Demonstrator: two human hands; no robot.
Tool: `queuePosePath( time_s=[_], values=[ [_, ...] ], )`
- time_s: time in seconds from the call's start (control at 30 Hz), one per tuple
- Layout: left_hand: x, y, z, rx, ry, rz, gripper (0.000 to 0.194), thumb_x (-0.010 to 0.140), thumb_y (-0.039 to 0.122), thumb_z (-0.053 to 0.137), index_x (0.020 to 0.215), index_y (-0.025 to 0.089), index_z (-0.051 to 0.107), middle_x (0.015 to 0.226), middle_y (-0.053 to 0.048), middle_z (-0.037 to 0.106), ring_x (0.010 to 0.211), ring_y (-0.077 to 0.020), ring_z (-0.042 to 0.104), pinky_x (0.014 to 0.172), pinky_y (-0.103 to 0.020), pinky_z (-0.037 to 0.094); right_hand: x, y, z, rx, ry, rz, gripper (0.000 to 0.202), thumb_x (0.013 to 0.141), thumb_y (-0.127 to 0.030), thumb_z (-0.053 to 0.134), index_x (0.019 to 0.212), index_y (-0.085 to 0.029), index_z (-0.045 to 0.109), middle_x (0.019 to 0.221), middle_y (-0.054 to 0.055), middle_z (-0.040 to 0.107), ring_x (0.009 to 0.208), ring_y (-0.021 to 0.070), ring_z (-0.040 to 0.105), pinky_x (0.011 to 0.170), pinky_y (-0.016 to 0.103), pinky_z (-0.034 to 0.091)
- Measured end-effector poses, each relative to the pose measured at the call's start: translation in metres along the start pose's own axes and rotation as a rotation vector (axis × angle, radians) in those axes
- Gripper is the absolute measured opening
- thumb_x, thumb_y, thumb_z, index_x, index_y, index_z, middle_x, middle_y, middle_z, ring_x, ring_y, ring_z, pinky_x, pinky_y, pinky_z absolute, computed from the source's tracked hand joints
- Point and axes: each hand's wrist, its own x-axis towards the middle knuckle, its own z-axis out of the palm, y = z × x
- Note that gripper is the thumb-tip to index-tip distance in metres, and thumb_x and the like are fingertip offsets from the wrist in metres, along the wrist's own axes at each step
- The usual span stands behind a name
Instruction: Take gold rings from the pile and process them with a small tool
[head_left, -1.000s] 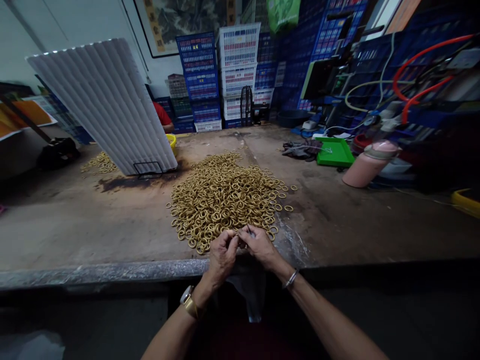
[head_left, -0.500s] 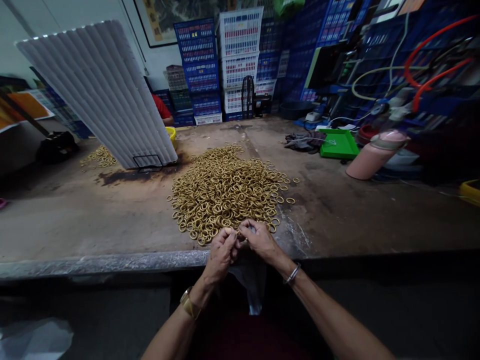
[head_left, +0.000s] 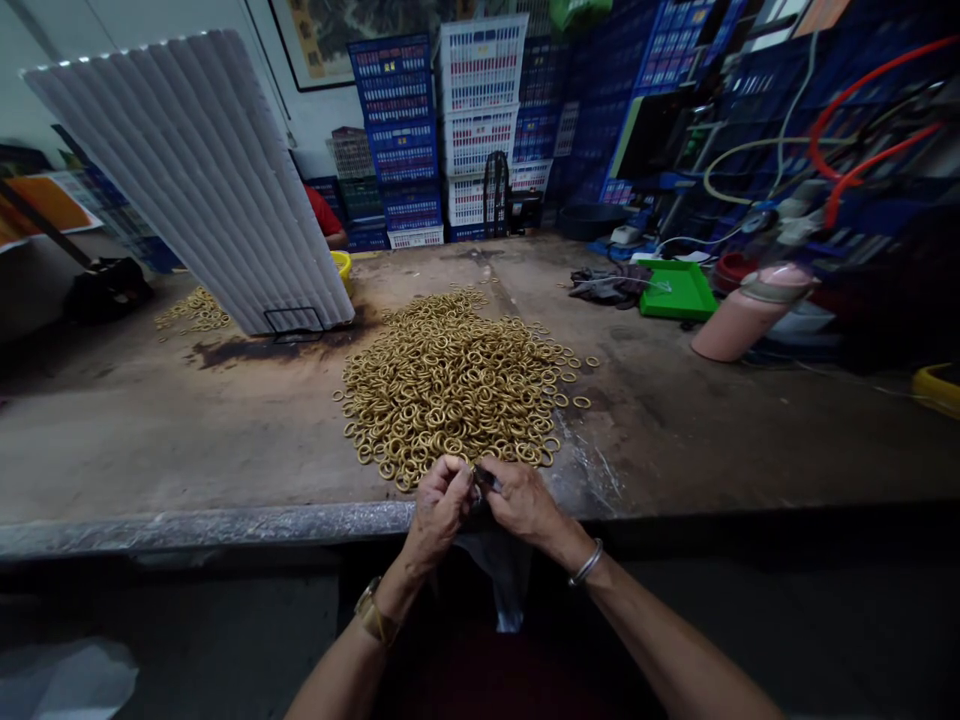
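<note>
A broad heap of gold-coloured rings (head_left: 457,385) lies on the workbench in front of me. At its near edge both hands meet, fingertips almost touching. My left hand (head_left: 441,505) is closed in a pinch on what looks like one gold-coloured ring, mostly hidden by the fingers. My right hand (head_left: 525,505) is closed around a small dark tool (head_left: 487,478), whose tip points at the left fingertips. The tool's kind cannot be made out. Below the hands, a translucent plastic sheet or bag (head_left: 504,575) hangs at the bench edge.
A corrugated pale panel (head_left: 202,180) stands tilted in a black wire stand (head_left: 296,322) at left, with more rings (head_left: 193,310) behind. A green tray (head_left: 677,288), dark cloth (head_left: 606,284) and pink bottle (head_left: 750,315) stand right. Stacked crates (head_left: 480,100) and a person's red sleeve (head_left: 321,215) are beyond.
My right hand has turned and dropped slightly, its fingers now wrapped together. The dark tool now shows between the hands. My left hand keeps its pinch in nearly the same place.
</note>
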Motion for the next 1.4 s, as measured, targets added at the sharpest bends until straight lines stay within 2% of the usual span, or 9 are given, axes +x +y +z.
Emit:
queuePosePath(
  time_s=[0.2, 0.33, 0.43, 0.57, 0.7, 0.83, 1.1, 1.23, 1.4],
  values=[
    [-0.007, 0.003, -0.003, 0.057, -0.035, 0.045, 0.031, 0.075, 0.046, 0.054, 0.068, 0.017, 0.046, 0.053, 0.005, 0.047, 0.041, -0.0041, 0.036, 0.041, -0.016, 0.028, 0.003, 0.005, -0.003, -0.037, -0.108, 0.042, 0.013, 0.073, -0.014, 0.043, 0.068, -0.02, 0.053, 0.061, 0.001, 0.056, 0.055, 0.0115, 0.046, 0.052, 0.022, 0.025],
    [-0.012, 0.007, -0.001, -0.086, -0.094, -0.009, 0.029, 0.075, 0.045, 0.055, 0.07, 0.017, 0.046, 0.054, 0.005, 0.048, 0.041, -0.0039, 0.037, 0.041, -0.016, 0.029, 0.006, 0.014, 0.002, 0.024, -0.012, 0.156, 0.011, 0.073, -0.016, 0.045, 0.065, -0.019, 0.053, 0.058, 0.0, 0.054, 0.053, 0.0106, 0.043, 0.051, 0.022, 0.026],
    [-0.011, 0.011, 0.0, -0.267, -0.088, -0.111, 0.031, 0.072, 0.046, 0.058, 0.072, 0.019, 0.043, 0.054, 0.006, 0.048, 0.037, -0.0036, 0.035, 0.037, -0.016, 0.025, 0.006, 0.009, 0.007, 0.344, 0.058, 0.275, 0.019, 0.077, -0.028, 0.044, 0.062, -0.018, 0.051, 0.054, -0.002, 0.05, 0.05, 0.0093, 0.04, 0.049, 0.021, 0.029],
    [-0.008, 0.012, -0.001, -0.377, -0.099, -0.148, 0.029, 0.072, 0.042, 0.059, 0.071, 0.018, 0.042, 0.053, 0.006, 0.048, 0.036, -0.0032, 0.034, 0.035, -0.015, 0.023, 0.005, -0.009, 0.011, 0.901, -0.109, 0.496, 0.029, 0.076, -0.045, 0.044, 0.066, -0.018, 0.048, 0.05, -0.006, 0.044, 0.037, 0.0054, 0.03, 0.036, 0.019, 0.023],
    [-0.009, 0.009, -0.005, -0.347, -0.107, -0.167, 0.03, 0.07, 0.043, 0.06, 0.07, 0.018, 0.043, 0.055, 0.005, 0.05, 0.036, -0.0028, 0.034, 0.035, -0.015, 0.023, 0.005, -0.017, 0.011, 1.104, -0.148, 0.491, 0.032, 0.071, -0.048, 0.051, 0.065, -0.017, 0.048, 0.052, -0.005, 0.047, 0.037, 0.0035, 0.031, 0.035, 0.017, 0.021],
    [-0.011, 0.003, -0.01, -0.323, -0.052, -0.214, 0.032, 0.07, 0.045, 0.06, 0.073, 0.017, 0.044, 0.058, 0.004, 0.053, 0.038, -0.0037, 0.039, 0.035, -0.015, 0.025, 0.008, -0.012, 0.011, 0.976, -0.074, 0.481, 0.026, 0.071, -0.043, 0.052, 0.067, -0.018, 0.049, 0.05, -0.006, 0.045, 0.039, 0.005, 0.033, 0.036, 0.017, 0.024],
    [-0.01, -0.005, -0.013, -0.338, 0.088, -0.269, 0.037, 0.061, 0.041, 0.069, 0.073, 0.017, 0.043, 0.059, 0.005, 0.051, 0.042, -0.0037, 0.041, 0.037, -0.014, 0.025, 0.009, -0.009, 0.011, 0.556, 0.103, 0.225, 0.016, 0.074, -0.03, 0.049, 0.066, -0.017, 0.056, 0.06, -0.003, 0.051, 0.057, 0.0096, 0.045, 0.056, 0.021, 0.037],
    [-0.011, -0.003, -0.013, -0.336, 0.07, -0.271, 0.039, 0.061, 0.04, 0.07, 0.082, 0.018, 0.046, 0.056, 0.007, 0.046, 0.041, -0.0038, 0.041, 0.037, -0.014, 0.025, 0.008, -0.006, 0.014, 0.509, 0.083, 0.173, 0.016, 0.075, -0.029, 0.048, 0.067, -0.017, 0.056, 0.06, -0.002, 0.052, 0.057, 0.0096, 0.045, 0.056, 0.02, 0.037],
    [-0.013, -0.004, -0.012, -0.314, -0.017, -0.28, 0.033, 0.064, 0.04, 0.067, 0.069, 0.016, 0.045, 0.056, 0.007, 0.043, 0.04, -0.0024, 0.038, 0.036, -0.014, 0.025, 0.008, -0.007, 0.015, 0.431, 0.074, 0.15, 0.016, 0.077, -0.028, 0.047, 0.068, -0.018, 0.056, 0.062, -0.002, 0.054, 0.058, 0.0099, 0.047, 0.057, 0.021, 0.038]
  ],
)
